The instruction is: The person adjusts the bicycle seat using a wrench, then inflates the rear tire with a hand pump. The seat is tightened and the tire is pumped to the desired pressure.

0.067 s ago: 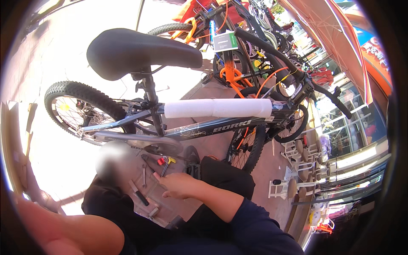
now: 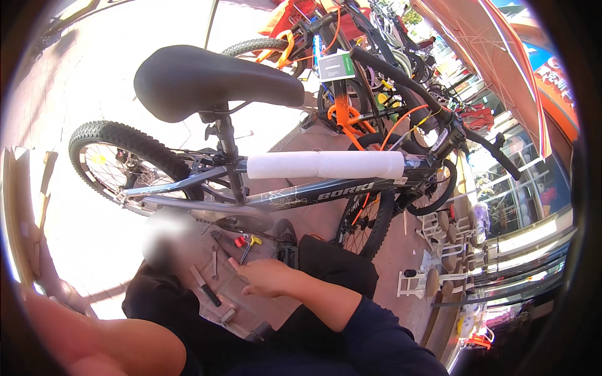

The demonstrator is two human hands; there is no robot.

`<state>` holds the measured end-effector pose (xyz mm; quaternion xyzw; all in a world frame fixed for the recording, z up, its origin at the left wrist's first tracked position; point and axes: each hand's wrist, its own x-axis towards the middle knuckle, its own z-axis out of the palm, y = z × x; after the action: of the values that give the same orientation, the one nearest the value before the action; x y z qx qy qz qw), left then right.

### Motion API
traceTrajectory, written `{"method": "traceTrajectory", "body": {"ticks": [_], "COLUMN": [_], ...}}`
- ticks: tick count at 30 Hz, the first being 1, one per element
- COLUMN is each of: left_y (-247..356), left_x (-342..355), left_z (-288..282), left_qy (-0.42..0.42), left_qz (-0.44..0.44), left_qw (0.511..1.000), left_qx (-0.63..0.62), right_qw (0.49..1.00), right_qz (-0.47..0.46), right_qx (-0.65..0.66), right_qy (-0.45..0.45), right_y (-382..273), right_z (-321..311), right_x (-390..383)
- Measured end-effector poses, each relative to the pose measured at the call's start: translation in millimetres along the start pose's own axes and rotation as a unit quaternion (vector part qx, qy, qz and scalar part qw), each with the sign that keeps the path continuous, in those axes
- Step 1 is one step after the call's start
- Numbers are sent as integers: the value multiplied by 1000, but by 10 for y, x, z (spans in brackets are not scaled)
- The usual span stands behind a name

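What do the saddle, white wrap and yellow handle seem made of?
Saddle: probably synthetic leather, smooth black with a soft sheen. Wrap: likely thin foam, maybe fabric, matte white, lightly creased. Yellow handle: probably plastic, evenly bright; too small to judge gloss.

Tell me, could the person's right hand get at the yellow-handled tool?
Probably yes: the right hand is close to the yellow-handled tool on the paving, and nothing visible seems to block the way.
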<state>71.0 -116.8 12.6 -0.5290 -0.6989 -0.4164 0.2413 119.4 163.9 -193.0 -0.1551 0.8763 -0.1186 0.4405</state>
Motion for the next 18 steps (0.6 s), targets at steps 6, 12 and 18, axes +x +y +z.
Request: {"method": "traceTrajectory", "body": {"ticks": [6,12,18], "left_y": [-40,38,-61], "left_x": [-10,-92,-845], "left_z": [69,-117,-218], "left_qy": [15,102,330], "left_qz": [-3,10,-36], "left_qw": [1000,991,906], "left_qx": [19,85,261], "right_qw": [1000,999,995], "right_qz": [-17,-38,-56], "right_qx": [-16,-35,-27], "right_qy": [-2,8,82], "right_y": [61,68,5], "right_z": [-13,-33,-94], "right_x": [-26,38,-137]}}
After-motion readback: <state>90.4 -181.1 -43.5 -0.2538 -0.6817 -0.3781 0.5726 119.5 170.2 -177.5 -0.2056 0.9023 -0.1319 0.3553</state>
